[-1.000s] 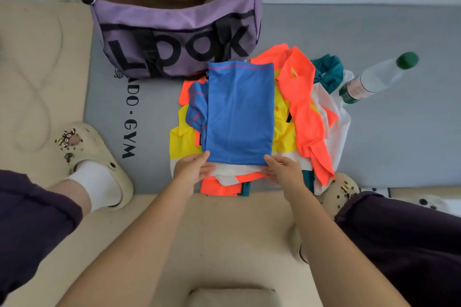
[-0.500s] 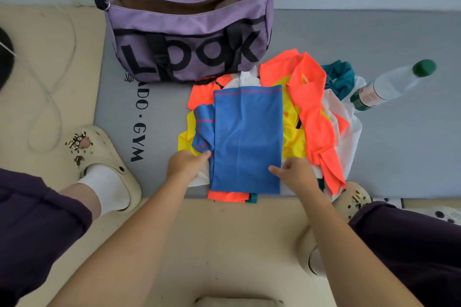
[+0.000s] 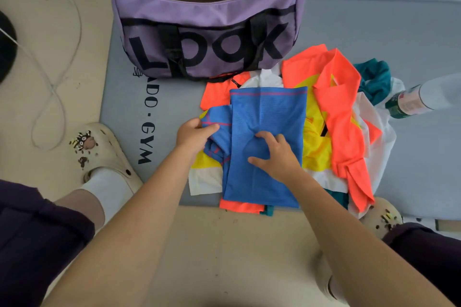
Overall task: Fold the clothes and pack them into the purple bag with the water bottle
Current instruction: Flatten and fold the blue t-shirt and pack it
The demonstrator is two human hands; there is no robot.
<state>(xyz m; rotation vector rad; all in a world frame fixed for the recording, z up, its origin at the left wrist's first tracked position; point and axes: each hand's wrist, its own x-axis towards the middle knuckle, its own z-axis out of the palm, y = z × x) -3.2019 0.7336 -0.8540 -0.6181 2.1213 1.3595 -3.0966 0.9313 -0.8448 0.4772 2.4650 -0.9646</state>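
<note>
A blue shirt (image 3: 267,112), partly folded, lies on top of a pile of orange, yellow, white and teal clothes (image 3: 341,117) on a grey gym mat (image 3: 374,32). My left hand (image 3: 193,136) pinches the blue sleeve at the shirt's left side. My right hand (image 3: 274,154) rests on the middle of the shirt with its fingers spread and slightly bent. The purple bag (image 3: 207,25), printed "LOOK", stands unzipped just behind the pile. A clear water bottle (image 3: 419,97) with a green label lies at the right edge, partly cut off.
My feet in cream clogs stand at the left (image 3: 99,152) and the lower right (image 3: 381,214) of the pile. A thin white cable (image 3: 57,87) loops over the beige floor at the left. A white wall base runs behind the bag.
Both hands left the shirt's near edge. The left went up to the sleeve and took hold of it; the right moved onto the shirt's middle. The camera came closer.
</note>
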